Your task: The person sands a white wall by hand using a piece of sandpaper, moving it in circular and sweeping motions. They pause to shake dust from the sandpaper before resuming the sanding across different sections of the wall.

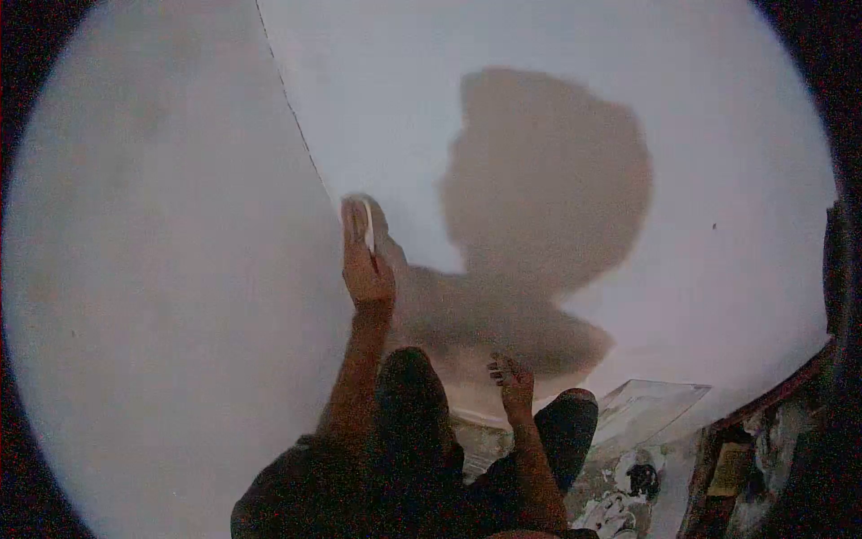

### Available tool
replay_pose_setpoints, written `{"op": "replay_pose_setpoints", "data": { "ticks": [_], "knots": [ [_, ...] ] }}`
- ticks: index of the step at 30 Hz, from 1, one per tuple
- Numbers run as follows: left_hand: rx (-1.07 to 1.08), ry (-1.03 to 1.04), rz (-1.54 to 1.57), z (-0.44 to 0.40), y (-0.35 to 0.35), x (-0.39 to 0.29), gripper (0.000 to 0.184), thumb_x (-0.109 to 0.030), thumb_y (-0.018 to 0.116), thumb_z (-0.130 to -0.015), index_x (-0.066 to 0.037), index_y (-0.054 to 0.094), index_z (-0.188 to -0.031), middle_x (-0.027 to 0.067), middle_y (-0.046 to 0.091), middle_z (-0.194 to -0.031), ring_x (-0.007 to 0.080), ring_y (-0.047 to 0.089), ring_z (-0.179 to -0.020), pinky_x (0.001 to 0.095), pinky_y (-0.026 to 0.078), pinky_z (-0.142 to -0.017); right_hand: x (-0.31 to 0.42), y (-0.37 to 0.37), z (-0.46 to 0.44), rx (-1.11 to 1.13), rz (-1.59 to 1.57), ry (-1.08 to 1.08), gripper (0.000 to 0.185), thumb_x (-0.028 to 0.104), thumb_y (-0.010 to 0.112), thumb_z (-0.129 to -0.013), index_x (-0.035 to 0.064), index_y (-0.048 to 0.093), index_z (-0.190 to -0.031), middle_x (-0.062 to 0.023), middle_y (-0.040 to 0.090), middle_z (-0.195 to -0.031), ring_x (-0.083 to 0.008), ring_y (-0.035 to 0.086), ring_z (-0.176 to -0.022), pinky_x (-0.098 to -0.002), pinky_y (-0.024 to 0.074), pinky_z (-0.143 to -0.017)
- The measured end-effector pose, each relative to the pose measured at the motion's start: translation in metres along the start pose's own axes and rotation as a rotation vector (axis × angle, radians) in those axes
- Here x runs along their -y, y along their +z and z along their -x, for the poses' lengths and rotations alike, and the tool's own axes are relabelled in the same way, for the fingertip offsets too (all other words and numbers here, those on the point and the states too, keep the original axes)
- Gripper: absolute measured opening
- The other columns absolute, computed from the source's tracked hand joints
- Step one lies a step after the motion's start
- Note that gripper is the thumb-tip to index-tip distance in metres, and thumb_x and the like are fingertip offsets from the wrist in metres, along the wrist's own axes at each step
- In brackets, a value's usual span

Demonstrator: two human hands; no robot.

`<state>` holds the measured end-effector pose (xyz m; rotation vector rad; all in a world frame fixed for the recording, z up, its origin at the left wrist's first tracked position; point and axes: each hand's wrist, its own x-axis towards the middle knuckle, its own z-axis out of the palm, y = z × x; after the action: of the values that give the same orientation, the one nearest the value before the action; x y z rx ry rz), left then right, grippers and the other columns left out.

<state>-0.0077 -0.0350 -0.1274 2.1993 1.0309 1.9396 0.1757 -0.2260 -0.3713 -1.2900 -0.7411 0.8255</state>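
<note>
My left hand [366,277] is raised against the wall corner, its fingers closed around a thin white flat piece [369,225]. Only the pale edge of that piece shows, so its exact kind is unclear. A dark crack line [289,106] runs down the corner to just above this hand. Lower down, my right hand [513,384] hovers near my knee [571,415], fingers loosely bent and apart, with nothing visible in them. Both hands are dim and grainy.
A pale wall [180,269] stands on the left, and a lighter wall [736,162] in front carries my shadow [548,180]. At lower right, a clear sheet [651,406] lies by a stained floor [620,490] and a dark wooden frame [705,481].
</note>
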Motion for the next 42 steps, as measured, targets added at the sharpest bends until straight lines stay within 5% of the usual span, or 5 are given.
{"op": "replay_pose_setpoints", "data": {
  "ticks": [9, 24, 30, 38, 42],
  "knots": [
    [-0.279, 0.386, -0.202, -0.148, 0.051, -0.062, 0.06, 0.002, 0.048, -0.09, 0.007, 0.028, -0.146, 0.028, 0.025, -0.153, 0.0405, 0.022, -0.144, 0.0457, 0.021, -0.119, -0.008, -0.007, 0.002, 0.114, 0.962, -0.66, 0.033, 0.006, 0.051, -0.086, 0.0034, 0.063, -0.116, -0.0166, 0.066, -0.114, -0.0343, 0.062, -0.101, -0.0454, 0.0497, -0.086],
    [-0.334, 0.402, -0.579, -0.205, 0.043, -0.058, 0.058, -0.015, 0.042, -0.1, 0.006, 0.02, -0.149, 0.0261, 0.016, -0.157, 0.0408, 0.011, -0.147, 0.0488, 0.009, -0.12, -0.023, -0.017, 0.005, 0.171, 0.912, -0.531, 0.025, 0.011, 0.053, -0.095, -0.0001, 0.068, -0.112, -0.0197, 0.069, -0.108, -0.0337, 0.066, -0.098, -0.0419, 0.0514, -0.087],
    [0.111, 0.228, -0.149, -0.097, 0.052, -0.095, 0.056, -0.019, 0.046, -0.099, 0.004, 0.028, -0.148, 0.0188, 0.019, -0.159, 0.0371, 0.014, -0.148, 0.05, 0.01, -0.12, -0.027, 0.001, 0.001, 0.164, 1.049, -0.648, 0.029, 0.017, 0.049, -0.098, 0.001, 0.067, -0.113, -0.0177, 0.069, -0.108, -0.0337, 0.066, -0.098, -0.043, 0.0511, -0.089],
    [-0.364, 0.427, -0.201, -0.236, 0.021, -0.077, 0.035, -0.004, 0.041, -0.097, 0.006, 0.048, -0.13, 0.0266, 0.029, -0.151, 0.0417, 0.015, -0.146, 0.049, 0.01, -0.12, -0.005, 0.005, 0.01, 0.2, 0.734, -0.377, 0.032, 0.022, 0.048, -0.1, -0.0007, 0.067, -0.113, -0.0185, 0.068, -0.111, -0.0324, 0.064, -0.105, -0.0416, 0.0486, -0.093],
    [-0.053, 0.539, -0.052, -0.163, 0.051, -0.132, 0.071, -0.017, 0.053, -0.092, 0.0, 0.019, -0.152, 0.0211, 0.021, -0.158, 0.0419, 0.019, -0.145, 0.0534, 0.018, -0.118, 0.008, 0.014, 0.003, 0.241, 0.743, -0.373, 0.028, 0.018, 0.052, -0.098, -0.0001, 0.067, -0.113, -0.0197, 0.067, -0.112, -0.0337, 0.064, -0.106, -0.0429, 0.05, -0.091]
  ]
}}
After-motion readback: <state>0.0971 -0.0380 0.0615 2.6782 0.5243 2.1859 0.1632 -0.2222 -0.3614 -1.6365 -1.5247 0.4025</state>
